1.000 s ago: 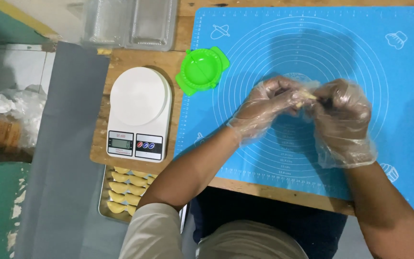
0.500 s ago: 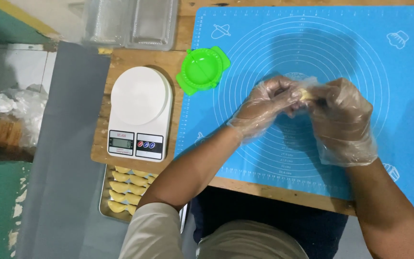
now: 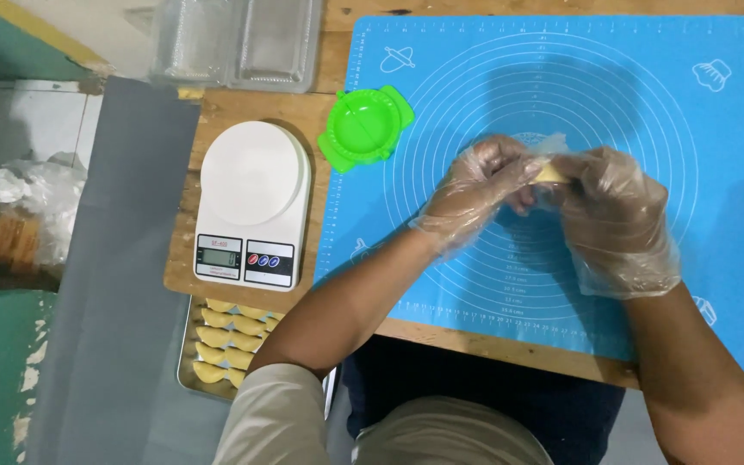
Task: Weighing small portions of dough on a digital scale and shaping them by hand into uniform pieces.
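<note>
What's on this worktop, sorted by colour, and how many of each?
Blue: 1, the silicone baking mat
Green: 1, the round dumpling press
White: 1, the kitchen scale
Clear: 1, the plastic clamshell container
Yellow: 1, the piece of dough pinched between gloved left hand and right hand
Total: 5

Single head view, looking straight down from above. Close over blue mat (image 3: 647, 95) and wooden table (image 3: 243, 112); wearer's own arms and lap at bottom edge.
</note>
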